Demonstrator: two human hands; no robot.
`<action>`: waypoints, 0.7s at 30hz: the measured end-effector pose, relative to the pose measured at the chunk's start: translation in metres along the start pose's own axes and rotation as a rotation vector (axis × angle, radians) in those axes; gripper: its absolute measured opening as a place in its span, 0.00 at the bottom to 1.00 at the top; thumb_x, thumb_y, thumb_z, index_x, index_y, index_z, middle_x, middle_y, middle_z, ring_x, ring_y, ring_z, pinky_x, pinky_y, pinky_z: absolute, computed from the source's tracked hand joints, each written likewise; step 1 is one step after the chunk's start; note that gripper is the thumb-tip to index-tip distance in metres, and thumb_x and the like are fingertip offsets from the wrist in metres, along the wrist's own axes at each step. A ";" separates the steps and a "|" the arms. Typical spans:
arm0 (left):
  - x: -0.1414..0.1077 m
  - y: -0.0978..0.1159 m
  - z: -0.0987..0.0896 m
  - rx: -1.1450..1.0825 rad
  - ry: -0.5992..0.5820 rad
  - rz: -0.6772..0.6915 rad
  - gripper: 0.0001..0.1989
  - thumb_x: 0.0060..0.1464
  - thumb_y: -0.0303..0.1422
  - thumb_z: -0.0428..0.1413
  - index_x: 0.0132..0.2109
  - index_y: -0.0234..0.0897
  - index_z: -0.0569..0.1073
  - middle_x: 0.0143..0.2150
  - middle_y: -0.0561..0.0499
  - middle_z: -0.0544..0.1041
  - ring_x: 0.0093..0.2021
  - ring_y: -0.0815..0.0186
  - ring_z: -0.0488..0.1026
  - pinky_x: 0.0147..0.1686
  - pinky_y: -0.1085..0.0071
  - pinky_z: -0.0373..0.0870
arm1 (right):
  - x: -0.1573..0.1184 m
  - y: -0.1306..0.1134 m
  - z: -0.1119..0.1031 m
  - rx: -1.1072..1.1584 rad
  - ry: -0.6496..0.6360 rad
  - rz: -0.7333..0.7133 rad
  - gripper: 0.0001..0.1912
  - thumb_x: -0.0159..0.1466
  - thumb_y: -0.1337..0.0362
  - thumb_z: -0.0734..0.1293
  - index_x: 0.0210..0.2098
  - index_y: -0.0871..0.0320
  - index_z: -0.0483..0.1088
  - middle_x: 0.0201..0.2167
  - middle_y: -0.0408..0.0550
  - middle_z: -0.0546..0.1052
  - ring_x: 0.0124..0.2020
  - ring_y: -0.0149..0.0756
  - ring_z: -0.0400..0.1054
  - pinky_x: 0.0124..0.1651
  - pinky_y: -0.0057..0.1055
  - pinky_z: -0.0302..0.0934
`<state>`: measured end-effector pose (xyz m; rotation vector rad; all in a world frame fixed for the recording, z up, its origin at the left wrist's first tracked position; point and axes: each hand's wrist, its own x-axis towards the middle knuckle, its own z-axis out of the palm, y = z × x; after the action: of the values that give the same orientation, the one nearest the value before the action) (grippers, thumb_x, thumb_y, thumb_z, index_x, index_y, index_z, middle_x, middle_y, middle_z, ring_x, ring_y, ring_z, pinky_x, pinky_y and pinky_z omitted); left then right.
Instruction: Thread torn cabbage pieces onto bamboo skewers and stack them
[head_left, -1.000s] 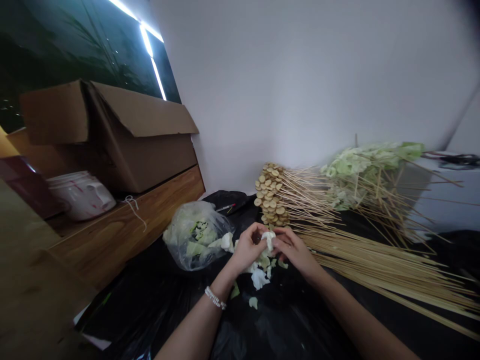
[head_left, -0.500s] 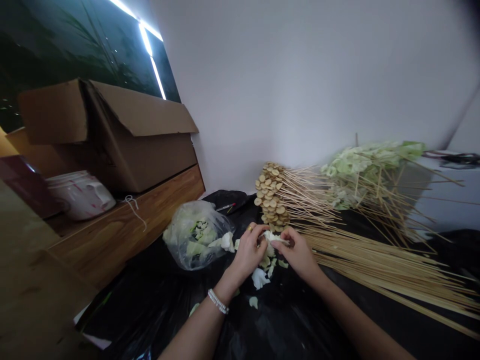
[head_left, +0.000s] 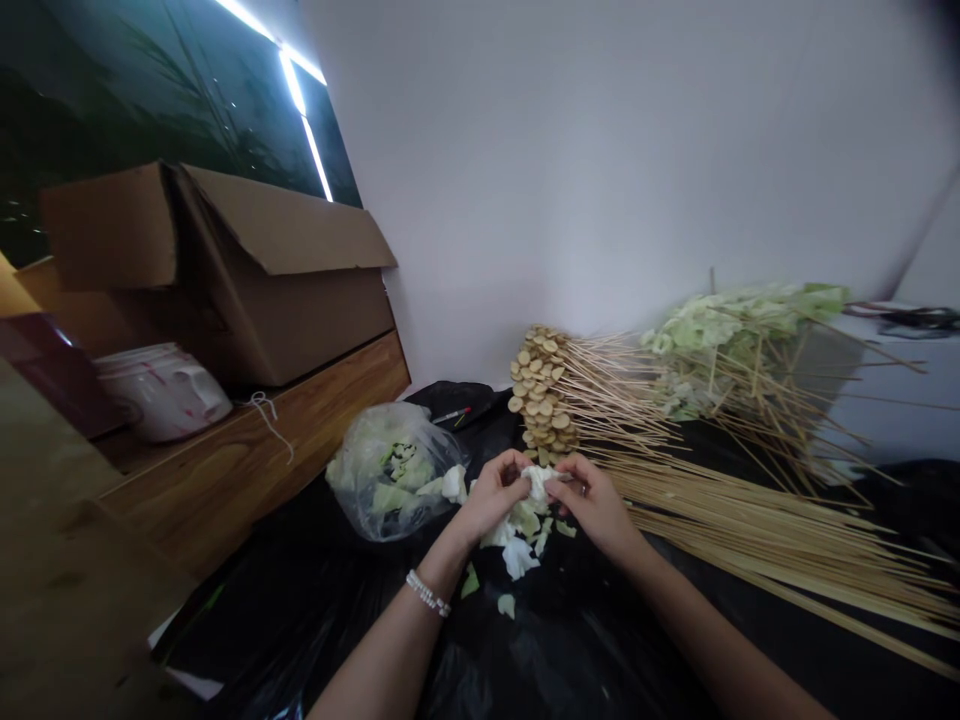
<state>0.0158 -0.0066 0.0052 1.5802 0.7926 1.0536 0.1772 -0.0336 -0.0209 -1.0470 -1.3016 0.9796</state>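
Note:
Between my two hands is a pale cabbage leaf (head_left: 538, 482), bunched up. My left hand (head_left: 496, 494), with a beaded bracelet at the wrist, pinches its left side. The fingers of my right hand (head_left: 595, 500) close on its right side. Loose cabbage pieces (head_left: 519, 556) lie just below on black plastic sheeting (head_left: 540, 650). A clear plastic bag (head_left: 397, 470) of cabbage leaves rests to the left of my left hand. Beyond my hands, skewers threaded with round pale slices (head_left: 541, 385) are stacked, sticks pointing right.
Bare wooden skewers (head_left: 765, 535) spread across the right side. Behind them is a heap of skewered cabbage leaves (head_left: 739, 325). An open cardboard box (head_left: 300, 320) and a white container (head_left: 163, 390) stand on a wooden ledge (head_left: 322, 425) at left. A pen (head_left: 452, 413) lies near the wall.
My left hand has shifted slightly left and down. The leaf between my hands is now more bunched and more visible. My right hand has barely moved.

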 end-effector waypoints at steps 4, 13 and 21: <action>0.000 -0.001 0.002 0.095 0.106 0.081 0.06 0.46 0.28 0.58 0.33 0.34 0.69 0.29 0.54 0.68 0.29 0.72 0.64 0.31 0.76 0.61 | -0.001 0.001 -0.002 -0.177 0.090 -0.120 0.10 0.55 0.57 0.68 0.31 0.55 0.64 0.27 0.41 0.72 0.27 0.33 0.68 0.30 0.30 0.63; -0.005 0.012 -0.001 -0.194 0.031 -0.140 0.18 0.53 0.43 0.57 0.46 0.37 0.70 0.42 0.50 0.69 0.39 0.66 0.70 0.35 0.71 0.71 | -0.010 -0.011 -0.003 -0.516 0.140 -0.508 0.01 0.61 0.65 0.63 0.34 0.53 0.65 0.39 0.50 0.72 0.43 0.41 0.68 0.45 0.37 0.64; 0.001 0.001 0.000 -0.156 0.098 -0.075 0.22 0.42 0.37 0.67 0.43 0.34 0.69 0.35 0.52 0.73 0.31 0.71 0.70 0.32 0.74 0.68 | -0.010 -0.013 -0.002 -0.371 0.157 -0.441 0.08 0.60 0.66 0.61 0.41 0.54 0.64 0.47 0.54 0.70 0.47 0.41 0.67 0.43 0.36 0.65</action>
<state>0.0158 -0.0061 0.0060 1.3658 0.8093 1.1179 0.1785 -0.0461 -0.0111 -1.0253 -1.5299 0.3246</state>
